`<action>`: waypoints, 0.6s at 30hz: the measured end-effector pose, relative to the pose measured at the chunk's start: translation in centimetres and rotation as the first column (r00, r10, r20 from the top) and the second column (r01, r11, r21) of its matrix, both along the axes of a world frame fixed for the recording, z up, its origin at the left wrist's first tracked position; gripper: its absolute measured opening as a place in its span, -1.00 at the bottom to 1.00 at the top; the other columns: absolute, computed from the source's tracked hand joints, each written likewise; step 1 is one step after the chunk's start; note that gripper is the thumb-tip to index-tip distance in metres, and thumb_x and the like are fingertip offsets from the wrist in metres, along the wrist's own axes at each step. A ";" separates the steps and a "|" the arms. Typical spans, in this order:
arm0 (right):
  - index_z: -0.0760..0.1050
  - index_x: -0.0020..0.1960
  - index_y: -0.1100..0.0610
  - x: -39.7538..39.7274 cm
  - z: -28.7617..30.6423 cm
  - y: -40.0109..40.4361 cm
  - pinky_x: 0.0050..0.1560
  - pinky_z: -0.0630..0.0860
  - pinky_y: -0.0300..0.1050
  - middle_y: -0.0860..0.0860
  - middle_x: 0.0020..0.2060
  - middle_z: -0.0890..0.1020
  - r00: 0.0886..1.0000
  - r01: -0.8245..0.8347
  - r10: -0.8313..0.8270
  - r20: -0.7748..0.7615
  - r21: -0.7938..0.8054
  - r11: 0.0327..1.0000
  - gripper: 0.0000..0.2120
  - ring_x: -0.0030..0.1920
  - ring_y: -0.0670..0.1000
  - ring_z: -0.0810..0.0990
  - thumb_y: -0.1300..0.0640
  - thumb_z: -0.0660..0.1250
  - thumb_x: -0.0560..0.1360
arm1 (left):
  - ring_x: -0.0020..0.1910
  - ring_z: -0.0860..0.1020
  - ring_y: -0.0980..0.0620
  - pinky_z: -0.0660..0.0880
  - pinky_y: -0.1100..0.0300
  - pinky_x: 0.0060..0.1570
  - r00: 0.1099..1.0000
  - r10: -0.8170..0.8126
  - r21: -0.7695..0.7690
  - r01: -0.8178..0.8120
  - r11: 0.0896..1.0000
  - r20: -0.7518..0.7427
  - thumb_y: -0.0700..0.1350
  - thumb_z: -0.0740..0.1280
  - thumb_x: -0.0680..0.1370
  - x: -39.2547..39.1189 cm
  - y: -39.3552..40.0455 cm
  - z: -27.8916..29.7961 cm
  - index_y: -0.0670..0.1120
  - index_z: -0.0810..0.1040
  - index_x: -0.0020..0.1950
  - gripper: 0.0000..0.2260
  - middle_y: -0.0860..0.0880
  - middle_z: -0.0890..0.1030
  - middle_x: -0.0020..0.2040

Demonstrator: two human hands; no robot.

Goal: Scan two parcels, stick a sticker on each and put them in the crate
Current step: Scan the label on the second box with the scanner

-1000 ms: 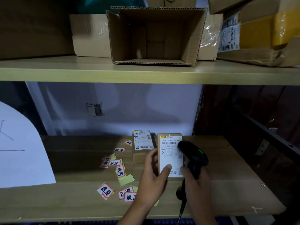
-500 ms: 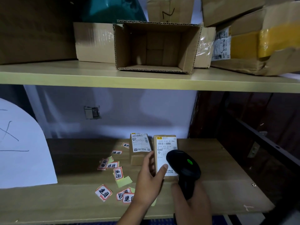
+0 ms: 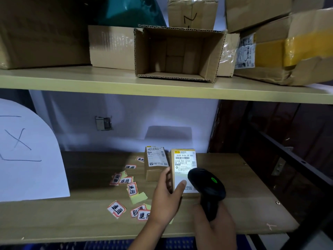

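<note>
Scanning is the step in hand: a person's left hand (image 3: 166,197) grips a labelled parcel (image 3: 183,170) upright on the lower shelf (image 3: 252,195), thumb across its label, while the right hand (image 3: 214,226) is wrapped around a black scanner (image 3: 207,186) aimed at it. A second parcel (image 3: 156,162) stands just left of the first. Stickers (image 3: 132,189) lie further left; peeling one likely comes next.

Two labelled parcels standing on the lower shelf
Near parcel (image 3: 182,165) is tilting upright; far parcel (image 3: 155,162) is sitting just left; stickers (image 3: 132,189) are lying scattered left.
</note>
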State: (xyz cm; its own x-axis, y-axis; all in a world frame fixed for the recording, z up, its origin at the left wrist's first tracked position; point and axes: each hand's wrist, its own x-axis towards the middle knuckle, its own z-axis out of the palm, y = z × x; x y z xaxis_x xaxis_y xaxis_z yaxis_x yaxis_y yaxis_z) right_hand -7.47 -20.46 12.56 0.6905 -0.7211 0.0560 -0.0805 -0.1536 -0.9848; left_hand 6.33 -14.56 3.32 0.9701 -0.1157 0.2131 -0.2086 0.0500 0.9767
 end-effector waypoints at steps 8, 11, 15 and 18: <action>0.55 -0.31 0.09 0.5 -0.3 0.1 -0.19 0.34 -0.09 -0.11 -0.47 0.51 1.000 0.007 -0.007 0.003 -0.005 1.000 -0.73 -0.30 0.04 0.58 0.42 0.47 0.40 | 0.21 0.69 0.26 0.55 0.44 0.16 1.000 0.012 -0.001 -0.012 1.000 0.007 -0.18 0.48 0.59 -0.2 0.0 0.1 0.08 0.47 0.42 -0.55 0.25 0.74 0.19; 0.57 -0.25 0.08 0.6 -0.4 0.2 -0.15 0.34 -0.11 -0.11 -0.42 0.53 1.000 0.012 -0.012 -0.002 0.004 1.000 -0.74 -0.30 0.03 0.55 0.43 0.46 0.41 | 0.21 0.69 0.26 0.56 0.40 0.19 1.000 0.010 -0.003 -0.010 1.000 -0.002 -0.18 0.48 0.60 -0.2 0.1 0.1 0.13 0.46 0.39 -0.56 0.27 0.73 0.18; 0.42 -0.31 -0.11 0.2 -0.5 0.0 -0.29 0.35 -0.29 -0.12 -0.40 0.57 0.999 0.007 -0.005 0.045 -0.039 0.999 -0.58 -0.31 -0.19 0.52 0.37 0.48 0.39 | 0.24 0.69 0.21 0.58 0.21 0.28 1.000 -0.004 -0.011 0.004 1.000 -0.003 -0.18 0.47 0.60 -0.1 0.0 0.0 0.07 0.46 0.44 -0.55 0.17 0.74 0.22; 0.43 -0.32 -0.09 0.3 -0.5 -0.2 -0.30 0.38 -0.23 -0.08 -0.39 0.60 0.999 0.016 -0.015 0.031 -0.042 0.999 -0.61 -0.30 -0.15 0.56 0.34 0.48 0.39 | 0.25 0.68 0.21 0.58 0.19 0.30 1.000 -0.010 -0.006 0.010 1.000 0.001 -0.18 0.47 0.61 0.0 0.0 -0.2 0.05 0.46 0.45 -0.55 0.17 0.74 0.23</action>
State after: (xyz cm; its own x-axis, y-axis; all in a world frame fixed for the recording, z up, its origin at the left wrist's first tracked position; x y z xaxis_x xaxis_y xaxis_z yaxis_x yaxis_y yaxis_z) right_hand -7.13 -20.62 12.05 0.6767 -0.7282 0.1082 -0.0527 -0.1945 -0.9795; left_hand 6.34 -14.54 3.16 0.9687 -0.1236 0.2153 -0.2095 0.0581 0.9761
